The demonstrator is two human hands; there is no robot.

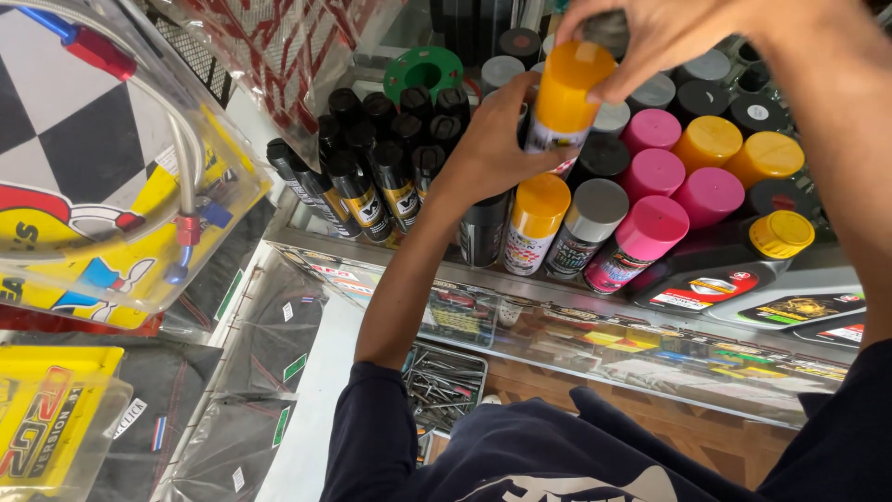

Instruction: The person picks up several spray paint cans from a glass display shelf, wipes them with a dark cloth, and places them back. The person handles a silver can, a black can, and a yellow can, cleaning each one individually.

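Your left hand [492,149] wraps its fingers around a yellow-capped spray can [565,102], lifted above the glass shelf [595,307]. Your right hand [650,37] pinches its cap, over the pink-capped cans [664,186].

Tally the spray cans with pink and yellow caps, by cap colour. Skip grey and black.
Pink-capped spray cans: 4
Yellow-capped spray cans: 4, counting the held yellow-capped can, gripped by the left hand with the right hand on its cap
Total: 8
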